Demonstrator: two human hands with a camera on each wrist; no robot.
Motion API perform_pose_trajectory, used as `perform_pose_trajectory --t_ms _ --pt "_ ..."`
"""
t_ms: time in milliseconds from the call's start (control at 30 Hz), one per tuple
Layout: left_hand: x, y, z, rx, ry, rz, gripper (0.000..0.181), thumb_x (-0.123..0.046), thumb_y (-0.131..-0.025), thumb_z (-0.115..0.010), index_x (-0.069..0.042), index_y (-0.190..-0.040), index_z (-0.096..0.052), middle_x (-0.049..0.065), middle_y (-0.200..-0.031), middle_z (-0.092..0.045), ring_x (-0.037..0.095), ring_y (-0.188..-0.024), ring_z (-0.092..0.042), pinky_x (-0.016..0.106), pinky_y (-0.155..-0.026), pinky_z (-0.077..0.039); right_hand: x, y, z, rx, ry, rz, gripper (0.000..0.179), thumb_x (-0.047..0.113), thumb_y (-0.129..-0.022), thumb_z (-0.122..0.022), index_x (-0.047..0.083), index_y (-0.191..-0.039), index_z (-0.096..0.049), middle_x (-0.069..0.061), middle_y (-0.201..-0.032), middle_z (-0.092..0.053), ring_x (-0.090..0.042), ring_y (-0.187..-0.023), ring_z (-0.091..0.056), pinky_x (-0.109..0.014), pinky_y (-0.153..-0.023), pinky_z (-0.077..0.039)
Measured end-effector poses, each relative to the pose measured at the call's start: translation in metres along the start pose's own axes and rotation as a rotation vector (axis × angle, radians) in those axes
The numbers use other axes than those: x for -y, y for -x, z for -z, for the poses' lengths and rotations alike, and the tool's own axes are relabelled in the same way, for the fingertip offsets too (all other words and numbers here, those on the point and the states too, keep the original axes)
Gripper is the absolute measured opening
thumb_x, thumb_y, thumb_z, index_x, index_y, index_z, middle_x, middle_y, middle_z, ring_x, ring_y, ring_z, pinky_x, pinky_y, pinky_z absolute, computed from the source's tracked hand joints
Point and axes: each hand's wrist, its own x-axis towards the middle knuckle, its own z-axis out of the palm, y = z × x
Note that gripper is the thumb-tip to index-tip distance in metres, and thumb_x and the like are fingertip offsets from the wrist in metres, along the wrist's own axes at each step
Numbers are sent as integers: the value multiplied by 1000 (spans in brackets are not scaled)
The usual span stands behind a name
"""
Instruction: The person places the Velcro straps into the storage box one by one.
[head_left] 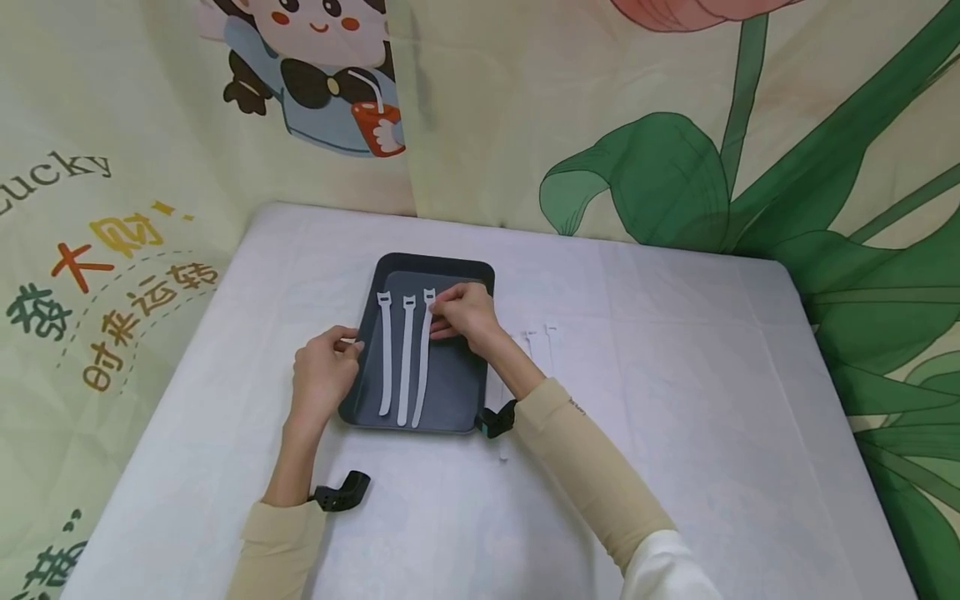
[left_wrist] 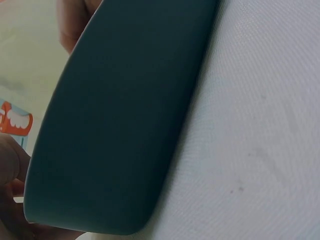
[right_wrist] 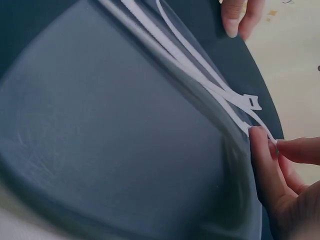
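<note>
Three white cable tie straps lie side by side in a dark grey tray [head_left: 450,421], slotted heads toward its far end. My right hand [head_left: 468,317] reaches over the tray's right side and pinches the rightmost strap [head_left: 422,375] near its head, between thumb and finger. Beside it lie the middle strap [head_left: 406,358] and the left strap [head_left: 386,358]. My left hand [head_left: 326,367] is at the tray's left rim; in the right wrist view its fingertips [right_wrist: 231,22] sit on both sides of that rim. The left wrist view mostly shows the tray's outer wall [left_wrist: 115,125].
More white straps [head_left: 551,337] lie on the white tablecloth [head_left: 712,400] right of the tray, faint and partly hidden by my right forearm. A printed cloth [head_left: 487,125] hangs behind the table. Each wrist wears a black camera [head_left: 343,492].
</note>
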Motion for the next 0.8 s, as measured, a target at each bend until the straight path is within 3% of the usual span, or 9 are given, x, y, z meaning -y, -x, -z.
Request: perform_pose_trajectory --t_ms 267,567,800 --pt "-1 1 1 -6 5 -3 29 -9 -99 -61 3 -125 -69 25 -101 -74 33 -79 -67 31 -61 -44 -3 -3 -3 -26 56 -31 16 -4 -93 -68 -11 -107 -68 -28 -100 -72 -39 -80 -75 -48 -72 -62" --pt "0 1 1 -13 -4 1 29 -9 -99 -61 3 -125 -69 25 -102 -74 34 -80 -68 31 -62 -44 -7 -7 -6 -43 147 14 11 -4 -91 -68 -10 -100 -71 -29 -91 -74 -24 -61 -70 -44 -66 -62" --pt "-1 1 0 -10 -8 3 30 -9 -99 -61 2 -125 -69 24 -102 -74 34 -81 -68 31 -62 -44 -8 -9 -6 -69 247 39 10 -4 -91 -67 -7 -98 -73 -24 -83 -74 -25 -60 -71 -40 -62 -62"
